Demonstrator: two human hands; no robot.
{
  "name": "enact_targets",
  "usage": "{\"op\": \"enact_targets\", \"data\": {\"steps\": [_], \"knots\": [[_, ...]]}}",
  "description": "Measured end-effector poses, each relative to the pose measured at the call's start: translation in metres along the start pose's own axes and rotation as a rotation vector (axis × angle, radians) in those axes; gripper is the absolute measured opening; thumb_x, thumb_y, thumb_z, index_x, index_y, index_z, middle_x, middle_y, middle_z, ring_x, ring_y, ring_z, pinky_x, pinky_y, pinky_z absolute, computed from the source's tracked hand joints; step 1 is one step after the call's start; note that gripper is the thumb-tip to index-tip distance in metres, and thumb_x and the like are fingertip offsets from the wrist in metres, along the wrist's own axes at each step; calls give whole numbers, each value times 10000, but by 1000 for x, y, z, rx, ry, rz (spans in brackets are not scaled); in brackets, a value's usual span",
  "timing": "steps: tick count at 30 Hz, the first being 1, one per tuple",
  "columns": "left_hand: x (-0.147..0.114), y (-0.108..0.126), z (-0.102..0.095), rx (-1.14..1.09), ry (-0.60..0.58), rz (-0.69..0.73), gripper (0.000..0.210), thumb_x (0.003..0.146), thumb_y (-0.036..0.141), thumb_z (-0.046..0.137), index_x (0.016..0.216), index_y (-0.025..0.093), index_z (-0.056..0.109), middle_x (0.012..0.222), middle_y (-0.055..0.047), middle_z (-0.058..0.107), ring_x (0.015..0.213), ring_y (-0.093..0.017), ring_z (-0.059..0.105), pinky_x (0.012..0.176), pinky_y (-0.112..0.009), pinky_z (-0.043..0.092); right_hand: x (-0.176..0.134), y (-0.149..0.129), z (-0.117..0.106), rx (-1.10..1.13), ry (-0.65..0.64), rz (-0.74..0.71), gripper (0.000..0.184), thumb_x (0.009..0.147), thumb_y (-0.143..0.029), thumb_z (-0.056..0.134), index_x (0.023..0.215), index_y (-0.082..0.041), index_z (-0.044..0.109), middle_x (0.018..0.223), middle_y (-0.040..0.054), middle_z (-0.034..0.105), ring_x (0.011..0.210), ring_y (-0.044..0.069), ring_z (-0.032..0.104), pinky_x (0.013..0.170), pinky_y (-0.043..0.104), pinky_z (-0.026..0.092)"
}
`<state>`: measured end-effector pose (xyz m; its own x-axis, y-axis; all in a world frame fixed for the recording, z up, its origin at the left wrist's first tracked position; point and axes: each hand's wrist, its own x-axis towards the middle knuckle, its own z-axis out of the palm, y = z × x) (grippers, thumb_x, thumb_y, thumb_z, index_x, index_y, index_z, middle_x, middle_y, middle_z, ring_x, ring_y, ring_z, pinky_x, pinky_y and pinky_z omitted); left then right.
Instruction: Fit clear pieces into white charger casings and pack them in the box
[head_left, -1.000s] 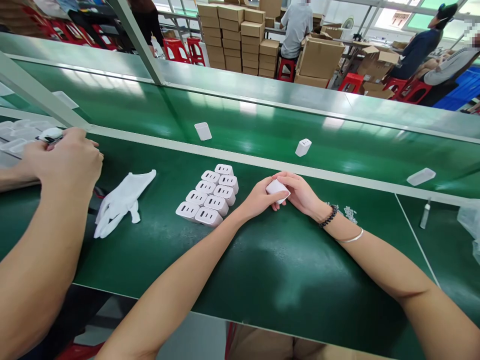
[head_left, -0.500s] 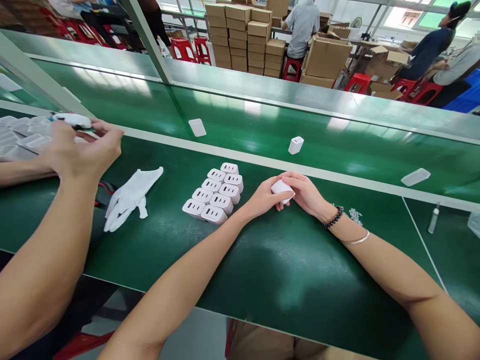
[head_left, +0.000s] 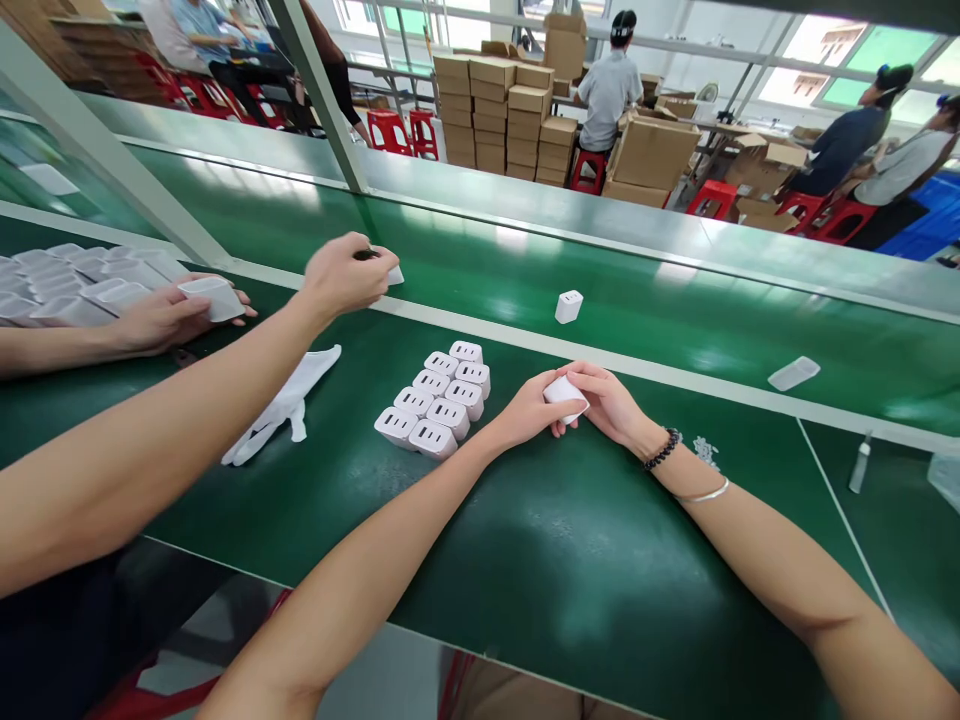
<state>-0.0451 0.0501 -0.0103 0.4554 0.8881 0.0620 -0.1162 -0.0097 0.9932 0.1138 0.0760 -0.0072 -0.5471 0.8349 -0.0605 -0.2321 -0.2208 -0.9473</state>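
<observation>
1. The green belt (head_left: 480, 262) runs beyond the cluster of white chargers (head_left: 448, 414). On it, a lone charger (head_left: 569, 307) has drifted left, closer to the cluster.
2. To the left of the cluster, a co-worker's reaching hand (head_left: 349, 272) has swung out to the belt's edge, beside a partly hidden white piece; their other hand (head_left: 169, 315) now holds a white shell (head_left: 212, 298). It seems to leave your own work undisturbed.
3. Just right of the cluster, your left hand (head_left: 534, 412) pinches the white block (head_left: 566, 398), thumb across it; your right hand (head_left: 609, 405) curls its fingers narrowly around the far side. Your hold looks unchanged, so you appear to be at the same step; I can't tell which face your hidden fingertips press.
4. Farther right of the cluster, small clear bits (head_left: 705, 452) lie beyond your right wrist, untouched.
</observation>
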Motion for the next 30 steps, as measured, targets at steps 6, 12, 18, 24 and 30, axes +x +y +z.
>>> {"op": "enact_targets", "data": {"steps": [6, 12, 18, 24, 30], "knots": [[4, 0, -1, -7, -32, -22, 353, 845, 341, 654, 1142, 166, 580, 732, 10, 692, 571, -96, 606, 523, -191, 515, 4, 1, -3, 7, -17, -32, 236, 834, -340, 666, 935, -138, 598, 633, 51, 696, 459, 217, 657, 369, 266, 470], [12, -5, -4, 12, -27, -68, 388, 802, 371, 710, 1064, 121, 570, 740, -48, 706, 546, -100, 604, 507, -213, 506, 8, 1, -7, 33, 1, -13, 288, 805, -354, 694, 960, -122, 624, 638, 43, 689, 433, 175, 623, 342, 241, 457], [14, -3, -2, 35, 48, -118, 387, 789, 378, 729, 957, 137, 477, 751, -65, 704, 506, -82, 558, 427, -190, 399, 12, 3, -14, 94, 26, -7, 273, 767, -298, 704, 950, -109, 631, 663, 36, 680, 412, 141, 584, 319, 221, 430], [12, -2, -1, -44, 95, -169, 419, 773, 314, 741, 928, 183, 374, 847, -66, 729, 723, -171, 708, 612, -280, 549, 14, 3, -16, 106, 41, -16, 196, 791, -242, 708, 920, -116, 630, 656, -2, 648, 418, 88, 522, 338, 185, 412], [12, -4, -6, -53, 43, -128, 408, 766, 308, 723, 917, 185, 365, 835, -76, 726, 627, -142, 658, 503, -237, 463, 11, -4, -16, 42, -53, 1, 218, 826, -257, 709, 944, -99, 615, 662, 18, 666, 441, 111, 562, 398, 224, 498]]}}
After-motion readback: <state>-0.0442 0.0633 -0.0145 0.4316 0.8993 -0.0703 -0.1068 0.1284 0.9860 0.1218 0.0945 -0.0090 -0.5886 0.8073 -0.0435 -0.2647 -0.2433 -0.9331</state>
